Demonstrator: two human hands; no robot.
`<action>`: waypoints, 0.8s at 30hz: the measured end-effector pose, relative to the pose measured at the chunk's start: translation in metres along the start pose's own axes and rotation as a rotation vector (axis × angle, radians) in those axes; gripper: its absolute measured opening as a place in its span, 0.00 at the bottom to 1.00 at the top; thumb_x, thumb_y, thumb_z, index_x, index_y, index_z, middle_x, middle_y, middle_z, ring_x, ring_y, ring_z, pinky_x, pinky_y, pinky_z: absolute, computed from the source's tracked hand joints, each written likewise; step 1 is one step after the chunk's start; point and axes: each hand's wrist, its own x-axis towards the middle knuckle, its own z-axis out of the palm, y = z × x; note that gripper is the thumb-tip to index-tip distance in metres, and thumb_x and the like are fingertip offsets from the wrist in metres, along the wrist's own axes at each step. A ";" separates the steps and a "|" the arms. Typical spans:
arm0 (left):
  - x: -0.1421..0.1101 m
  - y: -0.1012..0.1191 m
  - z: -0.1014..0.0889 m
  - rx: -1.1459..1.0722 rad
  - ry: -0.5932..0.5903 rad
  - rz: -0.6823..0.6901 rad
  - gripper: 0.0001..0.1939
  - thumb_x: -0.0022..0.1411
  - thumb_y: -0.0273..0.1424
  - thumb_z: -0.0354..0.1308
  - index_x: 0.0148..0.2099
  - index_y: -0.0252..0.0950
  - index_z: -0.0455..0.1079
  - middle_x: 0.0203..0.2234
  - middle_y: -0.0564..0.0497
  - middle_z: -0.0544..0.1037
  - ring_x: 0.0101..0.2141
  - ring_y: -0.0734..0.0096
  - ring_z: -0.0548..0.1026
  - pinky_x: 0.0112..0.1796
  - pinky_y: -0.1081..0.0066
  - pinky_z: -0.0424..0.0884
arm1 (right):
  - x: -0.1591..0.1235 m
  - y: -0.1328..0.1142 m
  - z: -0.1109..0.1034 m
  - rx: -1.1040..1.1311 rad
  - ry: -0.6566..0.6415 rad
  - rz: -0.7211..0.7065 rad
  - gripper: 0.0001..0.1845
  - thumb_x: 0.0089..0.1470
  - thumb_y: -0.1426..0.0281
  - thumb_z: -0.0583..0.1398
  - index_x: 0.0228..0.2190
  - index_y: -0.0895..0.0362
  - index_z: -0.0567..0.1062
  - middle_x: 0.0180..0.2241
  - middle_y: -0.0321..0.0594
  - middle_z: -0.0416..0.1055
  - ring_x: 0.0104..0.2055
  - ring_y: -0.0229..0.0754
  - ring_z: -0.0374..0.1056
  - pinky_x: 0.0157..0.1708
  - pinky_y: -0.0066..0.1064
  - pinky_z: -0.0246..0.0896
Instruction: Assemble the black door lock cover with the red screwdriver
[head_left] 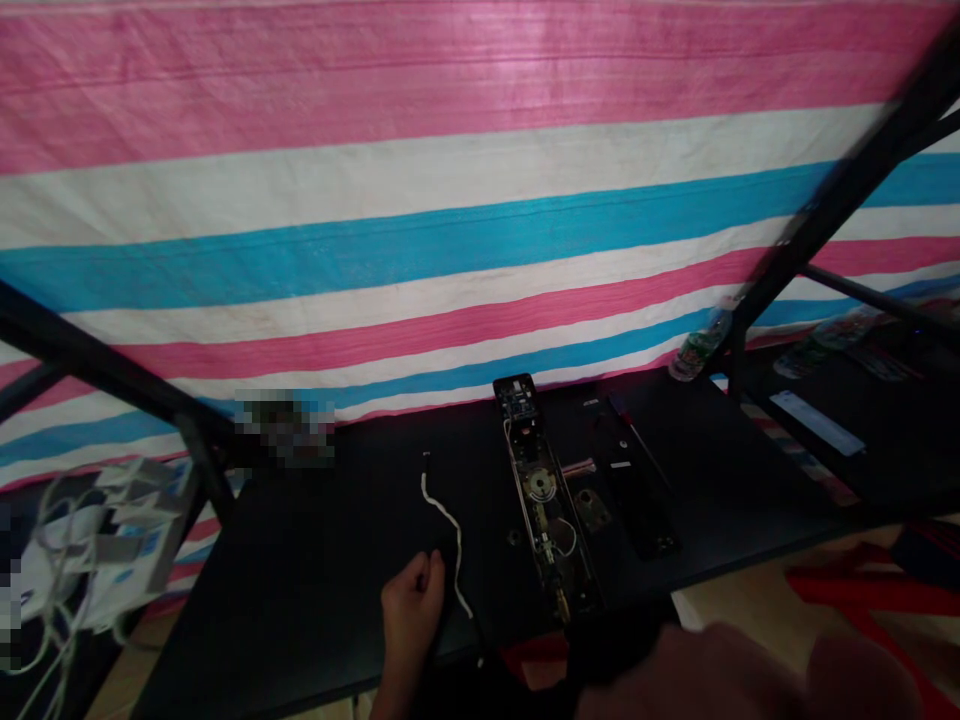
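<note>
My left hand (414, 592) rests on the black table as a closed fist, with nothing visible sticking out of it. Just right of it lies a thin white-wrapped cable (456, 530) with dark ends. Further right is a long, narrow electronic device (541, 486) with its casing open, showing a circuit board, a round part and wires. Beside that device lie a small metal plate (592, 508), a long black cover (636, 500) and a screwdriver (641, 440). My right hand (739, 675) is a blur at the bottom right, near the table's front edge; its fingers cannot be made out.
Striped sheeting (450, 240) hangs behind the table (300, 600). A plastic bottle (701, 345) stands at the back right by a dark slanted frame bar (825, 210). White adapters and cords (127, 530) crowd the left side. A second table on the right bears a pale strip (817, 422).
</note>
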 end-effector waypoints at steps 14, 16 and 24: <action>0.006 0.008 -0.002 -0.081 0.044 -0.105 0.22 0.61 0.41 0.51 0.19 0.41 0.48 0.14 0.60 0.50 0.17 0.77 0.54 0.20 0.75 0.53 | 0.004 0.194 0.082 -0.494 0.359 0.106 0.26 0.64 0.73 0.50 0.61 0.53 0.68 0.65 0.48 0.62 0.68 0.53 0.56 0.63 0.52 0.60; 0.006 0.007 -0.002 -0.088 0.048 -0.123 0.22 0.60 0.41 0.51 0.19 0.41 0.48 0.14 0.60 0.50 0.17 0.77 0.54 0.20 0.75 0.53 | 0.007 0.205 0.084 -0.566 0.360 0.106 0.27 0.64 0.74 0.49 0.62 0.53 0.67 0.66 0.48 0.60 0.69 0.54 0.53 0.62 0.53 0.60; 0.003 0.005 -0.001 -0.106 0.015 -0.116 0.22 0.61 0.41 0.51 0.19 0.41 0.50 0.15 0.60 0.51 0.17 0.77 0.55 0.21 0.75 0.54 | 0.017 0.231 0.084 -0.634 0.388 0.051 0.22 0.66 0.69 0.52 0.60 0.53 0.69 0.61 0.49 0.67 0.64 0.55 0.62 0.58 0.51 0.64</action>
